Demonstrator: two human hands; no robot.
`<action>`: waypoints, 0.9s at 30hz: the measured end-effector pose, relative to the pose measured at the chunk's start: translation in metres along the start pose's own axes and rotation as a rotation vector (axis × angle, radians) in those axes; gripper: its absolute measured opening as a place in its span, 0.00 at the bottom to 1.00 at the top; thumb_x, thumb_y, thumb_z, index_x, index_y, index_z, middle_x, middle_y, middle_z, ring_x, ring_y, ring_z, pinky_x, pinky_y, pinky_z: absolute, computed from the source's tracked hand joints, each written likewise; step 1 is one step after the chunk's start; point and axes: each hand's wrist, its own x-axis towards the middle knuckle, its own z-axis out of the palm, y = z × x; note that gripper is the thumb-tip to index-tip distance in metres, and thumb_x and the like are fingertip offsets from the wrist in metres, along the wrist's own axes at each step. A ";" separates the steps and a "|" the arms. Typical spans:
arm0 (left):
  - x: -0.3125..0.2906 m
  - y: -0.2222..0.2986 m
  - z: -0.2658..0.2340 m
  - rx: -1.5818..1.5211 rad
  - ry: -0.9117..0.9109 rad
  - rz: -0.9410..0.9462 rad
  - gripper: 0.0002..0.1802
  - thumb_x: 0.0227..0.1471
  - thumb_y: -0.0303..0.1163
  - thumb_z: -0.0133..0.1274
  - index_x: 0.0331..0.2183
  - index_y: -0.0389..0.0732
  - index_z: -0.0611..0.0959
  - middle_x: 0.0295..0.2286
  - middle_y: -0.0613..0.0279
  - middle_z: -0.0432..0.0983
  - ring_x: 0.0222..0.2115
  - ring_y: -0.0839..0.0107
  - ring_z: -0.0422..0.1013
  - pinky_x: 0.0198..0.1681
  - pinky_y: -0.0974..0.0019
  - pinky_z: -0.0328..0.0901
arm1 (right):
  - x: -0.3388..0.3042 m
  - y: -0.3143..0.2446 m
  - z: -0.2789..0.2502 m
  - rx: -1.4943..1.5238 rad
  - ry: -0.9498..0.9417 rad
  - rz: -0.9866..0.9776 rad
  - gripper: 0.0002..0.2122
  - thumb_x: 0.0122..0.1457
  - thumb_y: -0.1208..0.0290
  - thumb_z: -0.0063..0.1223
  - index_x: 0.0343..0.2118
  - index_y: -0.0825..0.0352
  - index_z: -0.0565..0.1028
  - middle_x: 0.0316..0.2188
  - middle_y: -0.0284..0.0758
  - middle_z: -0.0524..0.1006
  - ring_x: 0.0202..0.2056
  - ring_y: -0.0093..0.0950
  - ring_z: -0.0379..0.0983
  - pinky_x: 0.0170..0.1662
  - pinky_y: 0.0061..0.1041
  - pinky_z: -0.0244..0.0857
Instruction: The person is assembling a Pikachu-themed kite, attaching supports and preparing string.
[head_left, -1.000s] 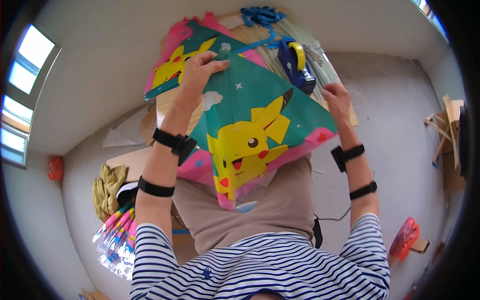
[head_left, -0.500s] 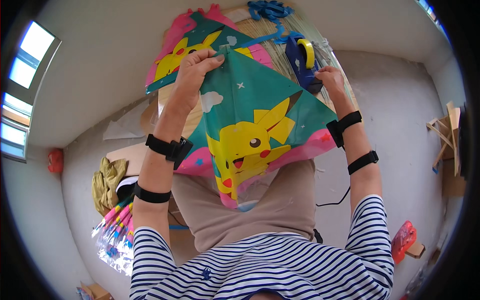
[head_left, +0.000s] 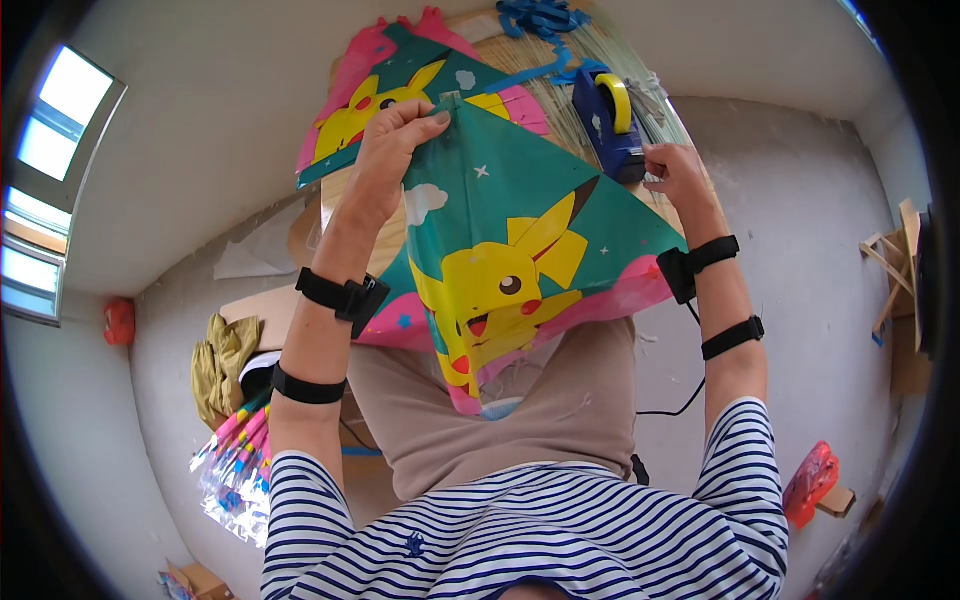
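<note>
A green and pink kite [head_left: 500,210] printed with a yellow cartoon character hangs over the table's near edge onto my lap. My left hand [head_left: 395,135] is closed on its top corner, thumb and fingers pinching the edge. At the right, my right hand [head_left: 680,172] is closed with its fingertips at the front end of a blue tape dispenser [head_left: 608,140]. A yellow roll of tape [head_left: 617,105] sits in the dispenser. Whatever those fingertips hold, perhaps a bit of tape, is too small to make out.
Behind lies another printed kite [head_left: 425,60]. Thin rods [head_left: 560,115] and a heap of blue ribbon [head_left: 540,18] cover the table's far right. On the left, a khaki cloth [head_left: 225,365] and shiny printed sheets [head_left: 235,470] lie low. A red bag [head_left: 808,482] is at the right.
My right hand has moved a little right and toward me, staying by the dispenser's front end. The dispenser has shifted slightly. My left hand keeps its hold on the kite's corner.
</note>
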 end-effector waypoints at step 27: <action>0.005 -0.010 -0.001 -0.013 -0.046 -0.028 0.04 0.56 0.31 0.58 0.34 0.43 0.82 0.28 0.73 0.75 0.30 0.83 0.69 0.38 0.79 0.65 | -0.024 0.042 0.020 0.680 0.126 0.227 0.11 0.56 0.66 0.62 0.37 0.65 0.74 0.36 0.37 0.75 0.39 0.34 0.76 0.50 0.49 0.65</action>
